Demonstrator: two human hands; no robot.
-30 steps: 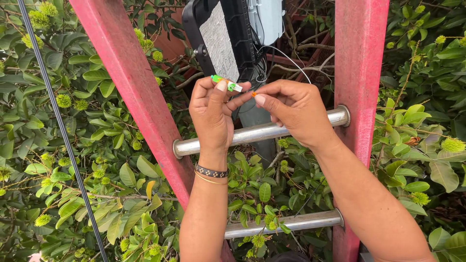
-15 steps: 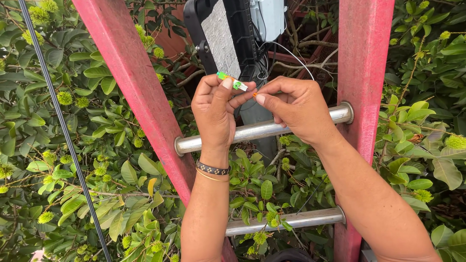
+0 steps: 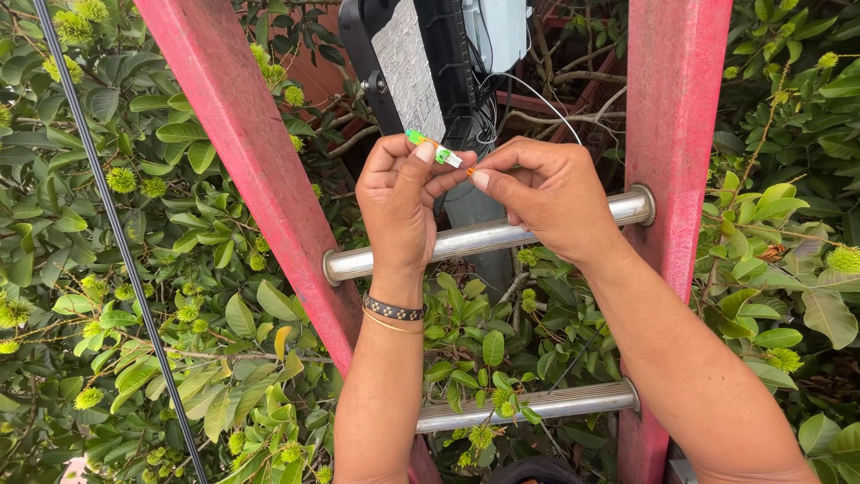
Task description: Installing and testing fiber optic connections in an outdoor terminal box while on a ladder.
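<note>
Both hands meet in front of the upper rung [image 3: 488, 237] of a red ladder [image 3: 246, 170], seen from above. The left hand [image 3: 399, 202] is curled, its thumb and forefinger pinching a small green and white fibre connector [image 3: 432, 150] that points up and to the left. The right hand [image 3: 546, 197] comes in from the right, its thumb and forefinger closed on the connector's near end, where a tiny orange tip [image 3: 470, 170] shows just beside the fingertips. So the connector sits between the two hands, held by both, above the rung and apart from it.

A thin white cable [image 3: 546, 99] arcs from behind the right hand up towards a grey box [image 3: 497, 31] at the top. Left of that box hangs a black housing with a pale speckled panel [image 3: 408, 63]. On the left wrist sits a dark patterned bracelet [image 3: 392, 309] with a thin gold band just below it.

A second rung [image 3: 528, 403] lies nearer, lower in view. A black cable [image 3: 116, 242] runs diagonally down the left side. Leafy branches with spiky green fruit [image 3: 121, 179] fill the space all round the ladder.
</note>
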